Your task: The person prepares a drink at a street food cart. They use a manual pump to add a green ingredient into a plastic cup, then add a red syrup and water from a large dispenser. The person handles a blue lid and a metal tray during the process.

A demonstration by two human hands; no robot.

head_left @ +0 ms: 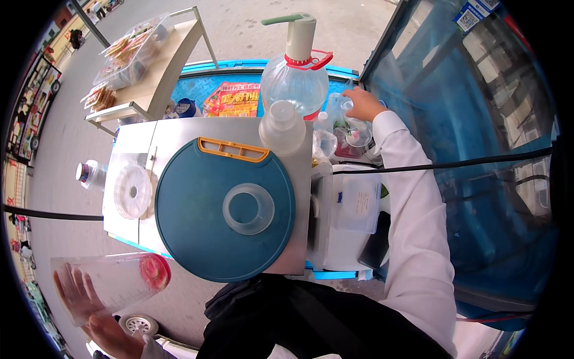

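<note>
At the lower left, my left hand is closed around a tall clear plastic cup, its fingers showing through the wall. The cup is tipped nearly sideways, and a pink-red fruit slice lies at its bottom end. My right hand is stretched to the far right with its fingers curled down at several clear plastic containers; what its fingertips grip is hard to make out. Between the hands, a clear plastic ring-shaped cup stands on a round dark-blue cutting board with an orange handle.
A large water jug with a pump stands behind the steel counter. A frosted shaker and a clear round lid are on the counter. Packed snacks fill a tub on the left shelf. A black cable crosses at right.
</note>
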